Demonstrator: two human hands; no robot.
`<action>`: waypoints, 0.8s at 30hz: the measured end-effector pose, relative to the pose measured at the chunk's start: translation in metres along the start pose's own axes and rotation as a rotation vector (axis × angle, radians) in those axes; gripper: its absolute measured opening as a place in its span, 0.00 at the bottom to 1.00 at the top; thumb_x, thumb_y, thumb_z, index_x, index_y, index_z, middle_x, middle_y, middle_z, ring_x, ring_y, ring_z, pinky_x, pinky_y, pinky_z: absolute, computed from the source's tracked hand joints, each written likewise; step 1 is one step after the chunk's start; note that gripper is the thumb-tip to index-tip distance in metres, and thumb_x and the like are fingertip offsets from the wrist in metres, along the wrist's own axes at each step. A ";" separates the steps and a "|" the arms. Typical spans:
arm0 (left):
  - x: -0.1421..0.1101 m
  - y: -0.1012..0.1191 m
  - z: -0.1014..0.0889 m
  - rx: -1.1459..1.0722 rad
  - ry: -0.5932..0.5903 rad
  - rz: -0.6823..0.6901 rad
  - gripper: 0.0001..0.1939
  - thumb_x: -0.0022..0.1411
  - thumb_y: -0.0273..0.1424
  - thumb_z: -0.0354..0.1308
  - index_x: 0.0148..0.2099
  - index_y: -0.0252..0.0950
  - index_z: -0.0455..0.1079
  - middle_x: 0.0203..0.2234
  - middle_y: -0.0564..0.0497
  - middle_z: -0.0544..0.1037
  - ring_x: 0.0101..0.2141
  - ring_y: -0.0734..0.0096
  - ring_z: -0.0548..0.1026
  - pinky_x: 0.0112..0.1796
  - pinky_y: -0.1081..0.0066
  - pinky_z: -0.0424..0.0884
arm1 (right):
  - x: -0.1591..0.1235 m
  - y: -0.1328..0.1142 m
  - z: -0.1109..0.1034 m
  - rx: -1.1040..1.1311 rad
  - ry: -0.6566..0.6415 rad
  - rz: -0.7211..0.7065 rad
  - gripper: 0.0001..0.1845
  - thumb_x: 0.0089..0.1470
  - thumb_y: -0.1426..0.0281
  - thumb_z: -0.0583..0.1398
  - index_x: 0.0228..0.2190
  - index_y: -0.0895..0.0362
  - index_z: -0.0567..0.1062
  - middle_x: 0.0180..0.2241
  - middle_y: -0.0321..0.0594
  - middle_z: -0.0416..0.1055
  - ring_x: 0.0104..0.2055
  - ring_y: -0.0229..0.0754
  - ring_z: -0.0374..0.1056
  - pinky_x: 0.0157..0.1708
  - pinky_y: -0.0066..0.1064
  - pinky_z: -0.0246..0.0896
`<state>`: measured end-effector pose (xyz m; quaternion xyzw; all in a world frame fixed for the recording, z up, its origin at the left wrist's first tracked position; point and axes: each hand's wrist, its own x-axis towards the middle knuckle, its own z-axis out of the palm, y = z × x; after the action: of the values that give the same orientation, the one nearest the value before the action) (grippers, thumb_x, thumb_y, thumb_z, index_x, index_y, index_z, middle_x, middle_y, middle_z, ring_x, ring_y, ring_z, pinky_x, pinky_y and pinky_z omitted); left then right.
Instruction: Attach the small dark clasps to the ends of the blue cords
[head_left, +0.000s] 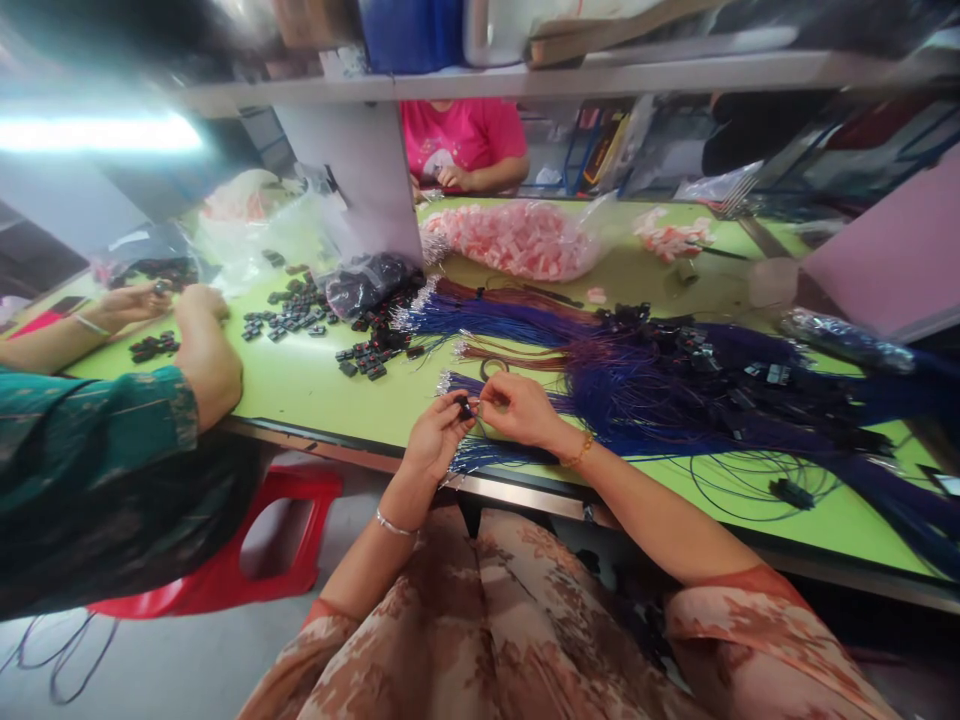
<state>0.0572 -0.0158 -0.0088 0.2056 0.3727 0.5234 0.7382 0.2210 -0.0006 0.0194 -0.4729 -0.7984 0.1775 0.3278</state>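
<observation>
My left hand (pixel 437 436) is closed on a small black plastic connector housing (pixel 466 408), held just above the table's front edge. My right hand (pixel 519 410) meets it from the right, thumb and forefinger pinched at the housing's side on what looks like a thin wire end, mostly hidden by the fingers. Under and behind my hands lie bundles of blue wires (pixel 517 318) with silver metal tips. A bunch of brown wires (pixel 517 352) lies among them. Farther left on the table is a pile of black connector housings (pixel 367 358).
A dark ring (pixel 493 367) lies behind my right hand. Many wires with black connectors (pixel 697 370) cover the right side. A bag of pink parts (pixel 517 240) lies at the back. Left, a co-worker's hands (pixel 142 303) handle black pieces beside a red stool (pixel 292 540). Another person (pixel 465 145) sits opposite, beneath a shelf (pixel 600 78).
</observation>
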 end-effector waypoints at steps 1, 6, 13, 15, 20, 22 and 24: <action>0.000 0.000 0.000 0.000 0.002 -0.004 0.10 0.54 0.20 0.57 0.40 0.30 0.71 0.32 0.45 0.78 0.31 0.73 0.76 0.34 0.74 0.71 | 0.000 0.000 0.000 -0.002 0.001 -0.010 0.07 0.50 0.68 0.58 0.24 0.58 0.70 0.24 0.36 0.68 0.26 0.35 0.58 0.27 0.28 0.48; 0.002 -0.002 -0.001 0.006 -0.007 0.000 0.09 0.53 0.21 0.58 0.39 0.30 0.71 0.32 0.46 0.77 0.32 0.73 0.75 0.35 0.73 0.71 | -0.001 0.002 0.001 -0.034 -0.003 -0.036 0.06 0.50 0.68 0.58 0.25 0.57 0.70 0.25 0.37 0.68 0.27 0.36 0.58 0.28 0.28 0.49; -0.001 -0.011 0.003 0.081 0.003 0.080 0.10 0.51 0.24 0.62 0.38 0.32 0.72 0.33 0.49 0.76 0.33 0.75 0.74 0.39 0.72 0.70 | -0.001 0.004 0.007 -0.107 -0.018 -0.061 0.03 0.49 0.71 0.58 0.25 0.57 0.70 0.26 0.37 0.69 0.28 0.37 0.60 0.29 0.28 0.49; -0.001 -0.015 0.004 0.111 0.016 0.099 0.11 0.50 0.25 0.63 0.38 0.33 0.72 0.32 0.50 0.76 0.32 0.75 0.73 0.38 0.72 0.70 | -0.002 0.006 0.008 -0.140 -0.048 -0.087 0.04 0.50 0.71 0.57 0.26 0.57 0.71 0.27 0.39 0.69 0.30 0.38 0.61 0.30 0.28 0.50; 0.000 -0.015 0.004 0.122 0.078 0.105 0.12 0.48 0.27 0.64 0.38 0.33 0.72 0.31 0.51 0.76 0.30 0.77 0.73 0.36 0.73 0.70 | -0.002 0.009 0.008 -0.206 -0.129 -0.110 0.07 0.54 0.69 0.55 0.30 0.58 0.73 0.30 0.41 0.71 0.32 0.40 0.63 0.32 0.29 0.51; 0.000 -0.014 0.005 0.126 0.081 0.109 0.13 0.47 0.27 0.65 0.38 0.33 0.72 0.30 0.51 0.76 0.29 0.77 0.73 0.35 0.74 0.70 | -0.002 0.009 0.008 -0.229 -0.139 -0.106 0.07 0.54 0.70 0.55 0.29 0.58 0.72 0.29 0.42 0.71 0.32 0.40 0.63 0.32 0.30 0.51; -0.001 -0.014 0.006 0.134 0.075 0.112 0.13 0.46 0.27 0.65 0.38 0.33 0.72 0.29 0.52 0.76 0.29 0.78 0.73 0.35 0.75 0.70 | -0.001 0.009 0.010 -0.247 -0.144 -0.104 0.07 0.53 0.70 0.55 0.28 0.59 0.71 0.29 0.42 0.71 0.32 0.41 0.63 0.32 0.30 0.50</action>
<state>0.0702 -0.0217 -0.0149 0.2552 0.4223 0.5449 0.6779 0.2203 0.0028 0.0069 -0.4536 -0.8590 0.0940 0.2179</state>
